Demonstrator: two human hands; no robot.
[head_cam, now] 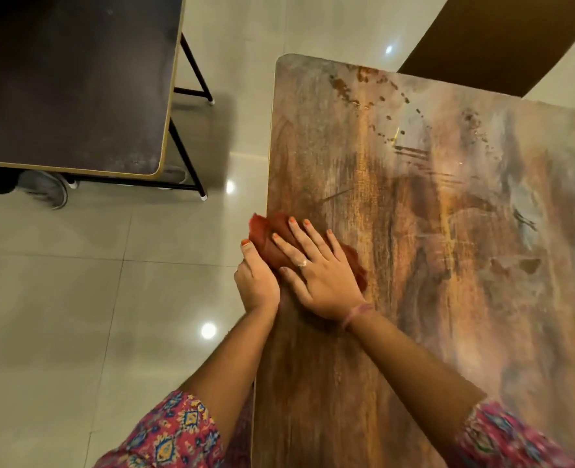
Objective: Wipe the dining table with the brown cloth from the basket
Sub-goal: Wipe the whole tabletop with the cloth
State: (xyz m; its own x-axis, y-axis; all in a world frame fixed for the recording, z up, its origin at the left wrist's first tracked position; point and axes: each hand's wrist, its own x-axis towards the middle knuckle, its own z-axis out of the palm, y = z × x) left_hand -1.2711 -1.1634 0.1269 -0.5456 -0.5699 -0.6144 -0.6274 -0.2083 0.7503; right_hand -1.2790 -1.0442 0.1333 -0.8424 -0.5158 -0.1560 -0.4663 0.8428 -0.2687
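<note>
The brown cloth (268,236) lies bunched at the left edge of the wood-grain dining table (431,231), partly hanging past the edge. My right hand (316,271) presses flat on top of it, fingers spread, a ring on one finger. My left hand (255,282) is at the table's edge beside and under the cloth, thumb up against its left side. Brown stains and crumbs (390,109) mark the far part of the tabletop. No basket is in view.
A dark table (70,79) on black metal legs stands to the left across a tiled floor (77,298). A shoe (48,190) shows beneath it. A brown chair or bench (502,42) stands at the far end of the dining table.
</note>
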